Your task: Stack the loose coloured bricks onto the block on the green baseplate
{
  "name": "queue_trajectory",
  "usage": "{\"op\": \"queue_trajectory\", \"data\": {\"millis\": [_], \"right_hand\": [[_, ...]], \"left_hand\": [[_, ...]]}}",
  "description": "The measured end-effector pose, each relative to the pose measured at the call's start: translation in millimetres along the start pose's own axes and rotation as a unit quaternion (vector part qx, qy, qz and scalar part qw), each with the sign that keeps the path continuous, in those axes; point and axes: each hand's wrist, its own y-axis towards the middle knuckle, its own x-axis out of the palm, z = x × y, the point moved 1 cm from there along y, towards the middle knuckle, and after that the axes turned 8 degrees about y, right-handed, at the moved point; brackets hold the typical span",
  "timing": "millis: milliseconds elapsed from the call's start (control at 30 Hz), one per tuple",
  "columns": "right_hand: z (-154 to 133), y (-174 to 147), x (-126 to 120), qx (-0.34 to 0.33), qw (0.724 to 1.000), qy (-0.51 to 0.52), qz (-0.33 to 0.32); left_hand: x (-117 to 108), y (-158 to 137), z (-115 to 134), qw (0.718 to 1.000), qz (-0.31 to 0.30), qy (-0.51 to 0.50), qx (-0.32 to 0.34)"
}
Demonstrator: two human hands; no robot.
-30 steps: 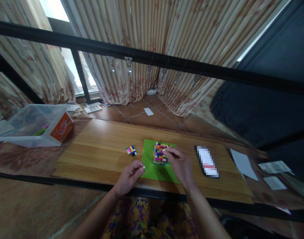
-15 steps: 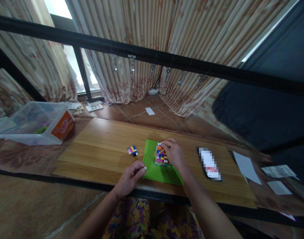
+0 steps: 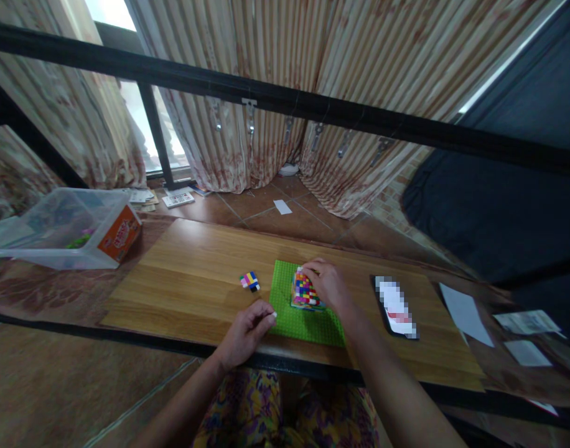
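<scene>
A green studded baseplate lies on the wooden board, carrying a block of many-coloured toy bricks. Over the far right side of that block is my right hand, its fingers pinched at the top edge beside a white brick; whether a piece sits between the fingertips is hidden. My left hand is closed at the baseplate's near left edge, a small white brick showing between thumb and forefinger. A small cluster of coloured bricks rests on the wood, just beyond my left hand.
On the right of the wooden board lies a phone with a blurred screen. A clear plastic bin with an orange label stands at the left. White papers lie at the right. A black rail crosses ahead.
The view has shifted slightly. Both hands keep nearly the same places, the left with the white brick and the right at the block's top edge.
</scene>
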Motion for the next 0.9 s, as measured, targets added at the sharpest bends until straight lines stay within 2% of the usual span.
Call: {"op": "queue_trajectory", "data": {"millis": [333, 433, 500, 600, 667, 733, 900], "right_hand": [[-7.7, 6.0, -5.2, 0.006, 0.999, -0.014, -0.038], [-8.3, 3.4, -4.7, 0.011, 1.000, -0.005, -0.022], [-10.0, -2.4, -4.5, 0.015, 1.000, 0.005, 0.015], [-20.0, -20.3, -4.0, 0.029, 0.994, 0.034, 0.099], [-32.3, -38.0, -0.9, 0.038, 0.988, 0.067, 0.133], [-47.0, -57.4, 6.3, 0.045, 0.983, 0.123, 0.130], [-75.0, -92.4, 35.0, 0.118, 0.965, 0.216, 0.088]], "left_hand": [[-0.5, 0.1, -0.7, 1.000, 0.005, 0.005, 0.008], [-0.2, 0.0, -1.6, 1.000, 0.010, 0.000, 0.008], [0.5, 0.0, -2.9, 1.000, 0.016, -0.007, 0.004], [2.0, 0.1, -4.5, 0.999, 0.032, -0.026, -0.004], [3.1, 0.0, -4.4, 0.998, 0.047, -0.045, -0.011], [4.1, -0.3, -2.8, 0.996, 0.057, -0.071, -0.023], [4.3, -1.8, 1.6, 0.989, 0.055, -0.130, -0.050]]}}
